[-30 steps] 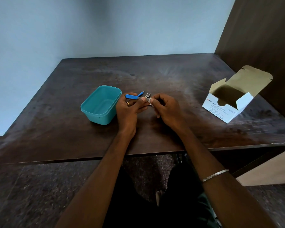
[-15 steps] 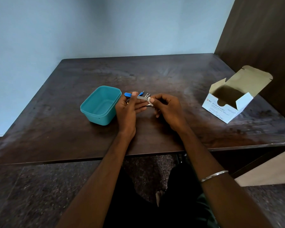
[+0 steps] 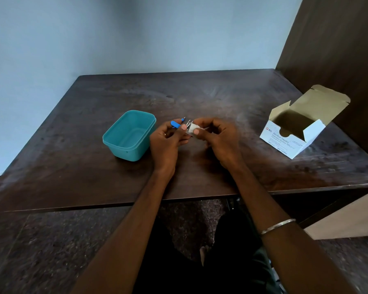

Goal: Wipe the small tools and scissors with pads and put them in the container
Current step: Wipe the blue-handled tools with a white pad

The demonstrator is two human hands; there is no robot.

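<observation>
Here, just right of the teal container (image 3: 129, 135), the left hand (image 3: 165, 143) grips the small tools (image 3: 180, 124) steady while the right hand (image 3: 220, 139) pinches a white pad (image 3: 192, 128) around them for wiping.

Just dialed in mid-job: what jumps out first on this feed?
Both hands meet at mid-table: the left hand grips a bundle of small tools, and the right hand pinches a white pad against them. A teal container sits just left of the hands, and an open swab box stands at the right.
</observation>
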